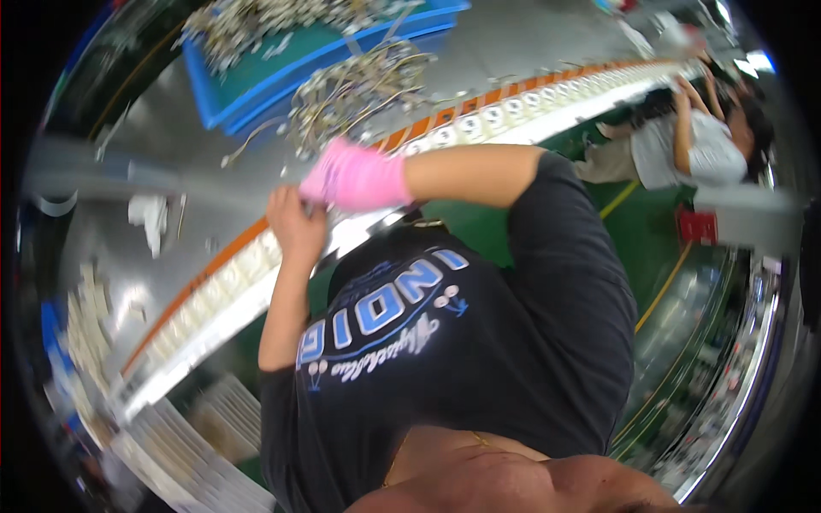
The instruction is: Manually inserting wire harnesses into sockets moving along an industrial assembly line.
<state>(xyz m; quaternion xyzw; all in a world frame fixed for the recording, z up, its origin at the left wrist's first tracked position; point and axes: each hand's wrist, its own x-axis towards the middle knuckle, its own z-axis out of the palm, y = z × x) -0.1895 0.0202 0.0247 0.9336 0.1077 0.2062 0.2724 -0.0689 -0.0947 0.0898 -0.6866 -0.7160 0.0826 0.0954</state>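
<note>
Left hand (298, 224) bare, fingers bent in against the end of the pink glove (363, 175) on your right hand (335, 178); blur smears the contact, so can't tell whether you are pinching the fabric or only touching it. Right fingers bunched toward the left ones; can't tell if they are closed on anything. Both hands sit at the near side of the grey workbench (483, 60), glove just short of the heap of wire harnesses (359, 90), which lies against the near side of the blue tray (209, 103). Main risk, as I judge it: snagging. Glove looks like soft cloth, and loose leads and connectors trail out of the heap close to it; 1 caught lead could drag a knot of others along and strain a terminal. Second risk: your right forearm spans the long white strip with round markings (470, 128), beside its orange border (419, 128); a dropped wrist or elbow could knock the strip, though can't tell whether its pieces are loose or fixed. Third: your left fingertips have no covering, so hard connector edges could scratch them. Lesser worry: the crumpled white cloth (150, 222) lies off to your left, where a wide left sweep could push it.
</note>
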